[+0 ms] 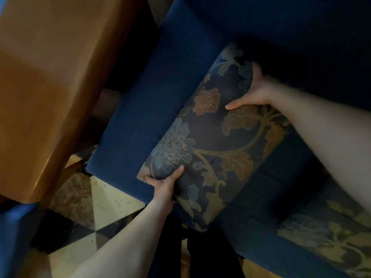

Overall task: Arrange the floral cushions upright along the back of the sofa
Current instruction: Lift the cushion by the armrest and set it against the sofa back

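Observation:
A dark floral cushion (210, 145) with blue and tan flowers lies tilted over the seat of the blue sofa (152, 93). My left hand (164, 183) grips its near left edge, thumb on top. My right hand (255, 91) clasps its far edge close to the sofa's dark back (301, 37), fingers hidden behind the fabric. A second floral cushion (329, 235) lies flat on the seat at the lower right, partly under my right forearm.
An orange-brown wooden cabinet (46, 81) stands close at the left of the sofa's armrest. Patterned light and dark floor tiles (96, 205) show below. A blue upholstered piece (12, 237) sits at the bottom left corner.

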